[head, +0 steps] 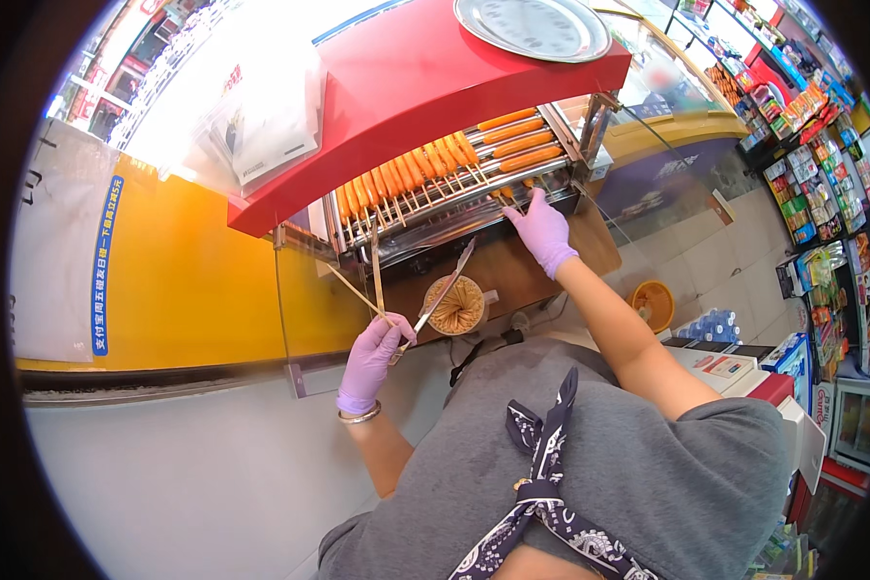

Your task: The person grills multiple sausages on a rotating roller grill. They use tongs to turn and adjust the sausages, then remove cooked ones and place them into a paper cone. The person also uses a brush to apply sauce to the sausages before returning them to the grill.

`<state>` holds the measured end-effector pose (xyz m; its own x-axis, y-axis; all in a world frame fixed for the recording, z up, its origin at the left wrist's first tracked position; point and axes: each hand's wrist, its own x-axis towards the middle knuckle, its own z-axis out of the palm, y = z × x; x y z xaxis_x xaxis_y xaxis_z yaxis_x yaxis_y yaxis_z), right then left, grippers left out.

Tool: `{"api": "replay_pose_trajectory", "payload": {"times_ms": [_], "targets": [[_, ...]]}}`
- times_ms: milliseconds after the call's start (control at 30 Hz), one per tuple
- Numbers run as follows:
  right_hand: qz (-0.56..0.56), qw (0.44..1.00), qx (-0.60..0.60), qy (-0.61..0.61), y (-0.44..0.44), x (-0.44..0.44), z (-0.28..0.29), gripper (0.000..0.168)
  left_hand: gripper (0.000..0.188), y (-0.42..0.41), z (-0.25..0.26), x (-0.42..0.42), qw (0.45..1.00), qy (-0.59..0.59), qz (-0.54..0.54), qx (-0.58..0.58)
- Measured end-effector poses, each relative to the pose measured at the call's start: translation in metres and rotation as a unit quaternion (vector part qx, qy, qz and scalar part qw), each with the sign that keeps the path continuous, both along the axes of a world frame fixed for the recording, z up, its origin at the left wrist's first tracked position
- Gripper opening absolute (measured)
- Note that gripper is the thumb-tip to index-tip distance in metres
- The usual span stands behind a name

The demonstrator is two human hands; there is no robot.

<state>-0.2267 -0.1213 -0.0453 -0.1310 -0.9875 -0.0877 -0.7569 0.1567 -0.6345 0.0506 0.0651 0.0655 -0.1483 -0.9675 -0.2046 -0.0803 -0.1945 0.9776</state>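
My left hand (372, 354), in a thin purple glove, is shut on metal tongs (441, 296) with their arms spread wide. A wooden stick (359, 291) also sits between its fingertips. My right hand (544, 233), gloved alike, is at the right front edge of a roller grill (435, 228). Its thumb and index finger are apart beside a few short sausages (507, 194); whether it grips a stick is hard to see. Sausages on sticks (406, 172) lie in a row across the rollers. Several sausages without visible sticks (525, 148) lie to their right.
A red hood (435, 94) covers the grill's back, bearing a round metal tray (536, 25) and white paper bags (279, 123). A tub of wooden sticks (455, 308) stands below the grill. Clear panels (319, 319) flank it. An orange basket (651, 304) is on the floor at right.
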Motion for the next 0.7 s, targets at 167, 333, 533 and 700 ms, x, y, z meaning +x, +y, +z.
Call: {"api": "replay_pose_trajectory", "payload": {"times_ms": [167, 333, 533, 700], "targets": [[-0.019, 1.000, -0.020, 0.011, -0.021, 0.021, -0.028, 0.043, 0.026, 0.004, -0.001, -0.004, 1.000, 0.010, 0.001, -0.021], [-0.047, 0.979, -0.022, -0.198, -0.024, 0.012, -0.047, 0.019, 0.025, 0.002, -0.001, 0.000, 0.999, 0.015, 0.001, 0.043], [-0.028, 0.842, 0.178, -0.508, -0.018, -0.019, -0.034, 0.029, 0.024, -0.003, 0.002, -0.005, 1.000, 0.021, -0.014, -0.005], [0.027, 0.734, 0.355, -0.579, 0.026, -0.065, -0.017, 0.031, 0.025, -0.004, 0.013, -0.007, 1.000, 0.013, -0.001, 0.026]]}}
